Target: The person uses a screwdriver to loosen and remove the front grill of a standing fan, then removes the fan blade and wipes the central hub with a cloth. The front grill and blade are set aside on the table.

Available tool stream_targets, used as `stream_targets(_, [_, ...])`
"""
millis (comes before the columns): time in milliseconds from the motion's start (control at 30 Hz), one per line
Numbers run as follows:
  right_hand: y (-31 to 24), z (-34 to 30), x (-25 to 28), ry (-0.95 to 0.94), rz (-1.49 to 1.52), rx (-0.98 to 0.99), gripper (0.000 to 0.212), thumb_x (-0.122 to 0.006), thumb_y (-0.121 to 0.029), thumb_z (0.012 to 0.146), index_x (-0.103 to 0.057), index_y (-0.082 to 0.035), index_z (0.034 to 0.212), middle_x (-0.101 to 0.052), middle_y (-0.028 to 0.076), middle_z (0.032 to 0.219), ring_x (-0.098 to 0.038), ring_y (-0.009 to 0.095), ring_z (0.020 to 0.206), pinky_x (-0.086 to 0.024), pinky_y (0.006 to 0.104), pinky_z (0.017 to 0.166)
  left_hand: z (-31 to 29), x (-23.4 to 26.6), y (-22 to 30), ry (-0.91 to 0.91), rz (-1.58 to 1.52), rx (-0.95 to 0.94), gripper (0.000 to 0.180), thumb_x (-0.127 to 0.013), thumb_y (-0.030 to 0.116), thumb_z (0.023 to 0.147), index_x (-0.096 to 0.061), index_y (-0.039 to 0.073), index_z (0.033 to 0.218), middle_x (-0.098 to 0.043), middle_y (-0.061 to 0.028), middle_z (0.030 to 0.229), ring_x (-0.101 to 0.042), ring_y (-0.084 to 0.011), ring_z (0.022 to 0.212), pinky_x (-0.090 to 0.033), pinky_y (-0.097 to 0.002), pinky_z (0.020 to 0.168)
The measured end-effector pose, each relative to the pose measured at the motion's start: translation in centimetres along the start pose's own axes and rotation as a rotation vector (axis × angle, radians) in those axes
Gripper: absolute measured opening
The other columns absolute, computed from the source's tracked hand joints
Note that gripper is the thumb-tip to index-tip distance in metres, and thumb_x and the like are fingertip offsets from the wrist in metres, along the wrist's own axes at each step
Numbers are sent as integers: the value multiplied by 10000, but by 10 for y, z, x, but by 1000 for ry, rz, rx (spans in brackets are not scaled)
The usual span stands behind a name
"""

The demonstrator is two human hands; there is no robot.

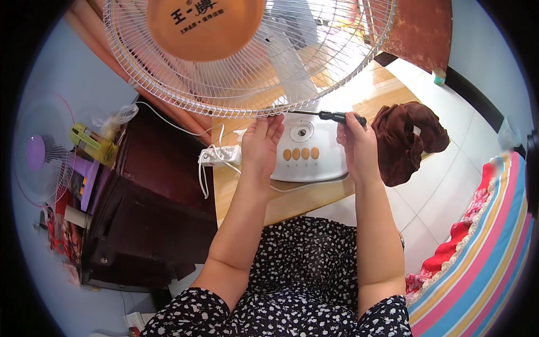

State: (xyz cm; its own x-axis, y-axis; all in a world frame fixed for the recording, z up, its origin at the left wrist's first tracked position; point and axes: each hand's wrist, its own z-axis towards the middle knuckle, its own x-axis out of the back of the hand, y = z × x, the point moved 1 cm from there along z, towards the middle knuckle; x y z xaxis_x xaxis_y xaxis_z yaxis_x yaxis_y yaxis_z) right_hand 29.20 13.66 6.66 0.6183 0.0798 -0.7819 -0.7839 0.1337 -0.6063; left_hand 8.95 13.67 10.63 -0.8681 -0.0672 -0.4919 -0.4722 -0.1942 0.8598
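A table fan stands before me, its white wire guard [168, 88] filling the upper view around an orange centre disc [205, 25]. My right hand [357, 140] grips the black handle of a screwdriver [332, 115]. Its thin shaft points left, toward the guard's lower rim. My left hand [263, 140] is at that rim, fingers curled against it near the screwdriver's tip; what lies between the fingertips is hidden. Below is the fan's white base [309, 163] with a row of several tan buttons [305, 153] and a round dial.
The fan is on a wooden table [241, 196]. A white power strip [224, 155] with cords lies left, a brown cloth [401, 143] right. A dark cabinet [151, 213] and a small purple fan [36, 153] stand left. A striped bed cover [477, 253] is at right.
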Motion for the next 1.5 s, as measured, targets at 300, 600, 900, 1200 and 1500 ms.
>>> stream_targets(300, [-14,16,5,-140,-150,50,261,-619,-220,926,-526,-18,1062,-585,41,805,-536,99,693,-453,235,649,0,0,4,32,-26,16,197,-525,171,970,-567,26,1096,-640,-85,1055,-623,-198,1017,-522,-311,843])
stream_targets(600, [-13,17,12,-192,-136,-17,281,-630,-188,919,-521,0,1097,-602,67,850,-597,120,762,-519,254,715,-1,3,9,38,22,24,209,-507,167,977,-545,16,1115,-640,-93,1038,-633,-202,992,-529,-304,826])
stream_targets(900, [-33,13,2,-238,-476,56,222,-561,-240,961,-547,-38,1052,-600,53,834,-578,88,695,-490,215,628,-3,2,10,58,24,32,204,-494,166,981,-546,15,1108,-640,-94,1042,-626,-198,1007,-525,-313,835])
stream_targets(1200, [-37,14,-2,-213,-587,173,225,-466,-245,1006,-538,-32,989,-529,17,733,-489,68,621,-408,207,560,-2,0,7,46,-14,37,207,-520,188,975,-566,22,1090,-656,-86,1023,-640,-188,984,-533,-297,817])
stream_targets(1500, [-40,13,5,-255,-752,201,190,-514,-203,979,-550,-20,1016,-542,17,742,-502,81,669,-435,228,624,-5,-5,1,31,-26,-3,205,-535,149,965,-514,51,1143,-626,-86,1088,-618,-189,1027,-513,-308,860])
